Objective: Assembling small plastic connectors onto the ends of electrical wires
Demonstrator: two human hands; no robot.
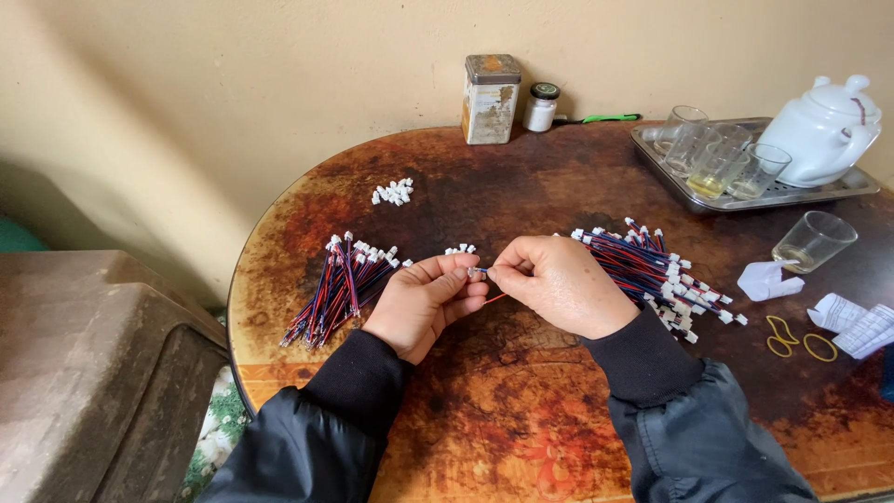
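I see my left hand (pixel 424 303) and right hand (pixel 559 284) meeting above the middle of the worktop (pixel 521 428), each grip pinched shut on one red-and-blue wire lead (pixel 481 275) held between the fingertips. A bundle of leads (pixel 340 284) lies toward the left edge, another pile (pixel 652 270) just beyond the right hand; loose white connectors (pixel 393 192) sit further back.

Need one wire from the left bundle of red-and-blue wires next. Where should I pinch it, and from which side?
Likely best at the white-connector end of the left bundle, coming from above with the left hand. There the wires fan apart, so one can be singled out; the bare ends lower left lie packed together.
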